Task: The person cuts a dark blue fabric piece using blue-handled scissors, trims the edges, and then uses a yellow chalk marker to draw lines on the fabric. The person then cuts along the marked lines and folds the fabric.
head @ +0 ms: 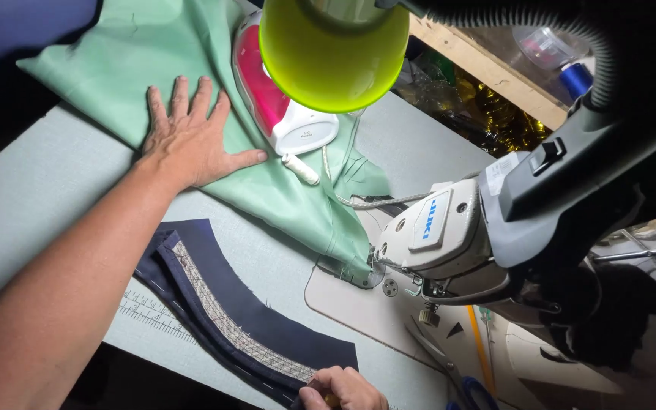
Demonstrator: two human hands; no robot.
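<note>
My left hand [191, 137] lies flat with fingers spread on a mint-green fabric [290, 193] on the grey table. The fabric's lower corner runs under the presser foot of a white sewing machine [438, 228]. A pink and white iron [279, 106] rests on the fabric just right of my left hand. At the bottom edge my right hand [343, 389] is closed on the end of a curved navy fabric piece [229, 311] with a pale checked strip along it; something small shows in its fingers, unclear what.
A yellow-green lamp shade [333, 49] hangs over the iron. A black arm with a hose [609, 53] fills the upper right. A printed ruler [149, 311] runs along the table's near edge. Blue-handled scissors [476, 391] and a yellow pencil [481, 349] lie by the machine.
</note>
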